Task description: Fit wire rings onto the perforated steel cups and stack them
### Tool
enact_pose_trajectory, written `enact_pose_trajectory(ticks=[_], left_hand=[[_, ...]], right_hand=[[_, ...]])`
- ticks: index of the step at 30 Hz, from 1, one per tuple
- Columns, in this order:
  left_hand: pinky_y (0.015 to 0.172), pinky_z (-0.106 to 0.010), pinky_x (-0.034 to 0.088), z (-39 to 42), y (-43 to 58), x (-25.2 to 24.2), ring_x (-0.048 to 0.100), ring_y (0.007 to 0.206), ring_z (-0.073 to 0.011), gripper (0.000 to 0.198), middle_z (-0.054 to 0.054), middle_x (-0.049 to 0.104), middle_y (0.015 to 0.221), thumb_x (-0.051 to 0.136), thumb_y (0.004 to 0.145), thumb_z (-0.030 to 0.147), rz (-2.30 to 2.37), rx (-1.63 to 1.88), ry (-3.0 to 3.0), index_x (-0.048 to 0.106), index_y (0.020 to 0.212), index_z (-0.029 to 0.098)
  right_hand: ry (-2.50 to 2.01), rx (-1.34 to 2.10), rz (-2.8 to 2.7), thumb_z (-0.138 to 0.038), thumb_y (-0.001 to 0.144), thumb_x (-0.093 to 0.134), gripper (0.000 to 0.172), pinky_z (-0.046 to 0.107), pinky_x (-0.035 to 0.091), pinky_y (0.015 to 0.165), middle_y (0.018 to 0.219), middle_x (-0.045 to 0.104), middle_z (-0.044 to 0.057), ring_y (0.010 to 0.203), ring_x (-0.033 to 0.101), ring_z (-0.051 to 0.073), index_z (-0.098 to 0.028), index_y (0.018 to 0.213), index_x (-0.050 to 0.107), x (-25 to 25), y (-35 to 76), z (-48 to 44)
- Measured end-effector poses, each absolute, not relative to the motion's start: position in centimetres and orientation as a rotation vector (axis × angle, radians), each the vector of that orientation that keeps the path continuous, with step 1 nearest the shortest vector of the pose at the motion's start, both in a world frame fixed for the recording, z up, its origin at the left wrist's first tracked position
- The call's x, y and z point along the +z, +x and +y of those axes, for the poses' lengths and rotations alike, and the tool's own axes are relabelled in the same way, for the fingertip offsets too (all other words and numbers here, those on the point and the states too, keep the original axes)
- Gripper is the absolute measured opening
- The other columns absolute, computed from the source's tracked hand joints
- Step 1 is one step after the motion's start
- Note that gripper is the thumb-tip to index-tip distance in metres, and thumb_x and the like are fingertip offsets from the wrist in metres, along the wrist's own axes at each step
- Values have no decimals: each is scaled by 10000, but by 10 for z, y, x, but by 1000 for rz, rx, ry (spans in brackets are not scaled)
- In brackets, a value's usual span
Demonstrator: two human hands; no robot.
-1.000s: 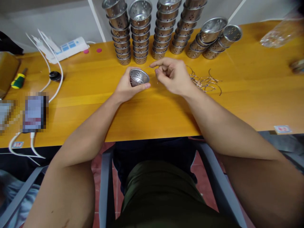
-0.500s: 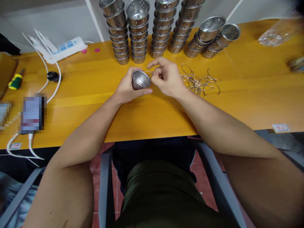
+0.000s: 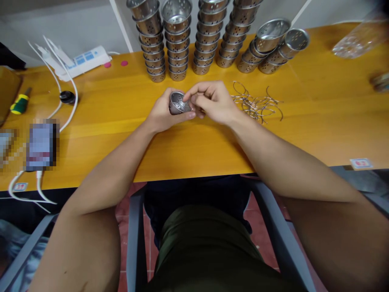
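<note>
My left hand [image 3: 161, 113] is wrapped round a small perforated steel cup [image 3: 177, 102], held on its side above the orange table [image 3: 194, 142]. My right hand [image 3: 212, 101] is pinched at the cup's rim, fingers together over its mouth, on a thin wire piece that I can barely see. A loose heap of bent wire handles [image 3: 255, 103] lies just right of my right hand.
Several tall stacks of the same steel cups [image 3: 179, 40] stand at the table's back, with two leaning stacks [image 3: 270, 44] to their right. A power strip [image 3: 82, 61], white cables, a black disc [image 3: 67, 97] and a screwdriver [image 3: 20, 103] lie left. A clear bag [image 3: 358, 38] sits far right.
My right hand moved left and down onto the cup's rim, its raised forefinger curling in. The cup stays in my left hand.
</note>
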State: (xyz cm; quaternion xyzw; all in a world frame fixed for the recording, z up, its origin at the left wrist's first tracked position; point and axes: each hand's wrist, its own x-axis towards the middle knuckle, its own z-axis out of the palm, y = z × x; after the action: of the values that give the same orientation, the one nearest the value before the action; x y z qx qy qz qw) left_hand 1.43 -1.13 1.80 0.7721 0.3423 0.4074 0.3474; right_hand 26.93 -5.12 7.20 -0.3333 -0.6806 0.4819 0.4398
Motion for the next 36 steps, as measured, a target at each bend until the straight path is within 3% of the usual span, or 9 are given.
enact_pose_trajectory(ticks=[5,10,12,16,23,36], left_hand=[[1162,-588,748,-8,11,22,888,1259,-360,1026,-96,850,1309,1121,806,1015,835,960,1951,777,1416,265],[1115,-608,776,4,8,13,860,1240,-345,1143,-54,862,1334,1192,672,1023,739,928,1996,756,1473,334],[1115,-615,779,5,7,10,846,1251,-333,1159,-38,863,1366,1224,648,993,700,928,2028,726,1497,382],[1117,-648,776,-2,8,12,870,1304,-366,1066,-104,859,1465,1135,813,989,713,965,2051,694,1530,336],[1176,-624,769,-4,8,14,896,1308,-379,982,-108,845,1411,1180,862,835,774,960,2022,702,1551,324],[1254,-626,764,-2,7,12,891,1387,-391,1011,-147,849,1461,1128,895,899,804,982,2064,702,1594,306]], right_hand=[[-605,1374,-1865,-728,1011,1143,575,282,616,621,853,786,-5,673,696,152,-254,1155,852,85,291,-51],[-672,1326,-1866,-847,939,1156,668,335,614,592,767,749,-8,655,685,195,-292,1084,812,86,292,-53],[-708,1304,-1858,-858,949,1142,667,341,613,594,749,740,-6,652,682,199,-294,1077,808,85,290,-54],[-724,1288,-1877,-864,988,1110,649,349,645,631,764,763,3,680,703,207,-298,1076,805,82,288,-55],[-719,1287,-1873,-843,981,1126,644,345,639,632,765,771,-2,684,705,210,-299,1090,798,77,289,-50],[-742,1278,-1864,-738,990,1162,579,354,634,639,782,781,-3,676,722,213,-303,1092,794,73,287,-48]])
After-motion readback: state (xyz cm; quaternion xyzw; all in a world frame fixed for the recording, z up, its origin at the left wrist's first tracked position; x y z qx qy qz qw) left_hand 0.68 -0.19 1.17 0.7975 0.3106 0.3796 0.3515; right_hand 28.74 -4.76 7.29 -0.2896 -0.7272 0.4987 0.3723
